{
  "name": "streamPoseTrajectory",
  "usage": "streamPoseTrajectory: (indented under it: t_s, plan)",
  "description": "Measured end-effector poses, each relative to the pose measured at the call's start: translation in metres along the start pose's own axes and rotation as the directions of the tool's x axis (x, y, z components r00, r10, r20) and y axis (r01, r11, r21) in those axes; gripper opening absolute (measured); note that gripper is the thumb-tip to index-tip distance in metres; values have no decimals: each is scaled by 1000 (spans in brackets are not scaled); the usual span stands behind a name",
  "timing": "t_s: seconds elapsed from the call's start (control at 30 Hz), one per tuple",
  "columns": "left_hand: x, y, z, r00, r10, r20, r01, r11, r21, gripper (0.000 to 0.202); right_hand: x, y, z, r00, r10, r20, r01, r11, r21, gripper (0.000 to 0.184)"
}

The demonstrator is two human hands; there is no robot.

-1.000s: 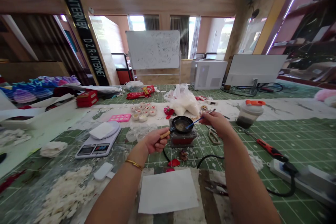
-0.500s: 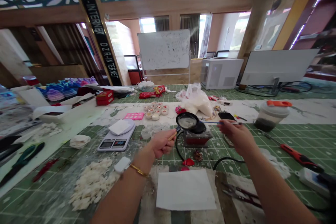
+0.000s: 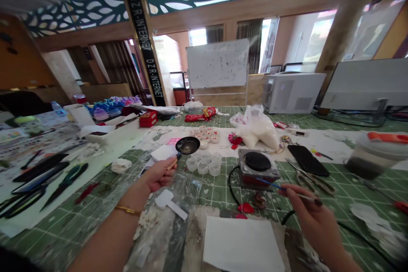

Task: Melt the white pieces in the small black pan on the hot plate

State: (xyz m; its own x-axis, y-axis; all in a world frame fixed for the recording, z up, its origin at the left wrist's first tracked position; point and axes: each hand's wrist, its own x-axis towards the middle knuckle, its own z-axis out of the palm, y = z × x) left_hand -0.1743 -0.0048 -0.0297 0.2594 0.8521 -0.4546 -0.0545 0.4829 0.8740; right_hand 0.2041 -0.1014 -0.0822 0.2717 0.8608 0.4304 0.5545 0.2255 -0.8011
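My left hand is closed round the handle of a small black frying pan. The pan is held up left of the clear plastic cups, partly hiding a pink mould; its inside looks mostly dark. In my right hand is a slim blue stick with a darker back end. Its tip points left, before the front of a small electric hot plate, whose black disc is bare. The pan and hand partly cover the kitchen scale with a white block on it.
White paper lies in front. White flakes and a white scraper-shaped piece are at left. Filled cups and a plastic bag stand behind. Scissors, a phone and a lidded jug are at right; a cable crosses the mat.
The pan has moved left, away from the hot plate, and its whitish contents no longer show clearly. My right hand has come lower and nearer with the stick. The view has turned left.
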Motion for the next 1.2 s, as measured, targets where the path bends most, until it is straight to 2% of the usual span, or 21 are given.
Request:
streamPoseTrajectory:
  t_s: [0.13, 0.27, 0.53, 0.73, 1.2]
  plan:
    - [7, -2, -18, 997, 54, -51, -54, 999, 2, 34, -7, 5, 8, 964, -262, 45, 264, 963, -60, 18]
    - [17, -6, -27, 992, 90, -94, -88, 996, 20, 36, -11, 8, 11, 924, -377, 65, 381, 922, -71, 18]
    - [37, -21, -21, 980, 96, -177, -82, 993, 87, 38, -13, 2, 14, 900, -429, 80, 435, 895, -102, 17]
    - [47, -30, -16, 977, 76, -198, -51, 990, 131, 37, -13, 4, 16, 892, -446, 71, 451, 888, -86, 18]
    - [55, -25, -10, 951, 112, -288, -24, 956, 292, 32, -13, 1, 15, 898, -431, 88, 435, 899, -39, 17]
